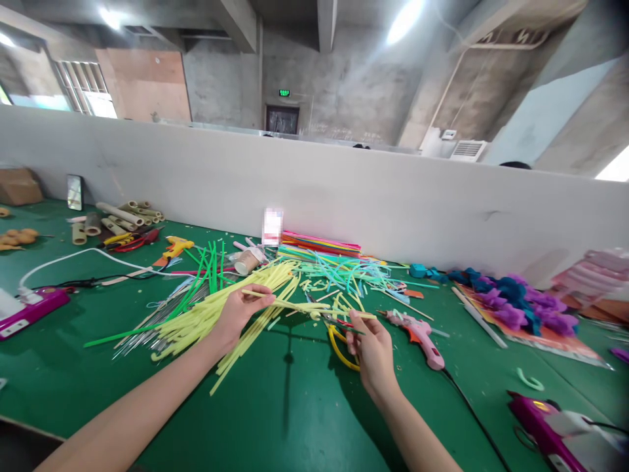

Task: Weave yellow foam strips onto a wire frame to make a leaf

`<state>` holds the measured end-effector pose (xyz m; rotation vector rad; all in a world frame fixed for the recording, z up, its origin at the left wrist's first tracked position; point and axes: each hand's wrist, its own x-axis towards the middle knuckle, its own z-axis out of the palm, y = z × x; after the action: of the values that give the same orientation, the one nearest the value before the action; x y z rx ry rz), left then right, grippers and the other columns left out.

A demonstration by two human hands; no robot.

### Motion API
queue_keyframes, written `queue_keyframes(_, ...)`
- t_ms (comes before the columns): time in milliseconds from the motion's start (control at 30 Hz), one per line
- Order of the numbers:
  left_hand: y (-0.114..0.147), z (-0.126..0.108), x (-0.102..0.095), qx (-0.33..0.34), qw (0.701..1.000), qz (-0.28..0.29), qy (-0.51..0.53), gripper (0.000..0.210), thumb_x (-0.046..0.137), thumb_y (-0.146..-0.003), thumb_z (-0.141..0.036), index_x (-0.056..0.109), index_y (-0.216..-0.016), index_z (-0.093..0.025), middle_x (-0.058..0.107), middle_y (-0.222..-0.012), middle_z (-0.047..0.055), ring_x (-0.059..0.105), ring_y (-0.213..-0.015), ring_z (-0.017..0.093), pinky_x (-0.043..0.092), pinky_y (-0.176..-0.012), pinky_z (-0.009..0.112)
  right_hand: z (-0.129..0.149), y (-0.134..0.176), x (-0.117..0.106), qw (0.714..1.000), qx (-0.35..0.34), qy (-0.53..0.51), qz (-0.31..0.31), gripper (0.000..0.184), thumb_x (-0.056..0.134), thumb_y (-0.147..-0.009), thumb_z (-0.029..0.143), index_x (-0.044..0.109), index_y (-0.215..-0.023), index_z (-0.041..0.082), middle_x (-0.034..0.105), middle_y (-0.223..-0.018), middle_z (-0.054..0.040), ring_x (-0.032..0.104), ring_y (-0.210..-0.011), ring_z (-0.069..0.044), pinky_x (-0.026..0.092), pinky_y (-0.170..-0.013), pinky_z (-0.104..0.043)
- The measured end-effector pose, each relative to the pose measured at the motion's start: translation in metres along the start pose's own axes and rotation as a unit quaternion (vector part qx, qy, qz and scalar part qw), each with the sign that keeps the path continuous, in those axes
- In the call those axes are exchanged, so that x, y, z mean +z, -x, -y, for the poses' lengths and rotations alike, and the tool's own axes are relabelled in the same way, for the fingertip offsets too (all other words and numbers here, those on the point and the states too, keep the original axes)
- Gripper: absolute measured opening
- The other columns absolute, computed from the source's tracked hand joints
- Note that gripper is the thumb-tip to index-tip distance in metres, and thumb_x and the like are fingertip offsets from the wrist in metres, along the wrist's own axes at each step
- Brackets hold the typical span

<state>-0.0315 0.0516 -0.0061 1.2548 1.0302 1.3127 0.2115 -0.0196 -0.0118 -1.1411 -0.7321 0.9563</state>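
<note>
My left hand [242, 316] pinches one end of a pale yellow pipe cleaner [295, 305], held over the table in front of me. It stretches across to my right hand [372, 344], whose thumb and fingers are closed on the yellow strip near its other end. Yellow-handled cutters [338, 351] sit against my right fingers, jaws towards the strip; whether that hand also grips them I cannot tell. Under and beside my left hand lies a large heap of yellow pipe cleaners [196, 321]. Short cut yellow pieces [344, 303] lie just beyond my right hand.
A pink glue gun [417, 334] lies to the right, its cord running forward. Teal pipe cleaners [339, 269] and green ones [211, 265] spread behind. Purple power strips [37, 311] stand at both sides. Purple fuzzy pieces [511, 318] lie far right; a white partition [393, 210] borders the table.
</note>
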Motion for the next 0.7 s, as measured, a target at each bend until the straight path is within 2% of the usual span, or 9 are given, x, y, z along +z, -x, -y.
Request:
queue_keyframes(200,-0.001,0.001,-0.002,0.006,1.0,-0.018,0.02,0.03,0.082,-0.061,-0.034,0.069,-0.082,-0.017,0.069,-0.076,0.001,0.063,-0.076,0.015,0.047,-0.076,0.026,0.0,-0.002,-0.002,1.0,-0.024,0.01,0.001,0.041,0.074,-0.068,0.052,0.055,-0.081,0.018,0.052,-0.041,0.0065,0.037,-0.032,-0.005,0.026,-0.034,-0.015)
queue_keyframes(400,-0.005,-0.006,-0.011,0.047,0.998,-0.051,0.002,0.037,0.083,-0.058,-0.036,0.069,-0.087,-0.016,0.068,-0.08,0.002,0.062,-0.073,0.016,0.049,-0.073,0.027,0.002,-0.006,-0.004,0.999,-0.044,0.008,-0.013,0.042,0.074,-0.067,0.052,0.053,-0.079,0.019,0.053,-0.041,0.0063,0.039,-0.033,-0.007,0.029,-0.035,-0.017)
queue_keyframes(700,-0.006,0.001,-0.007,0.01,0.997,-0.059,0.045,0.031,0.081,-0.062,-0.032,0.068,-0.085,-0.016,0.068,-0.083,0.002,0.06,-0.08,0.013,0.047,-0.078,0.024,0.005,0.001,-0.002,0.998,-0.068,0.016,-0.008,0.039,0.073,-0.07,0.052,0.055,-0.082,0.02,0.052,-0.042,0.0074,0.042,-0.037,-0.007,0.033,-0.036,-0.015)
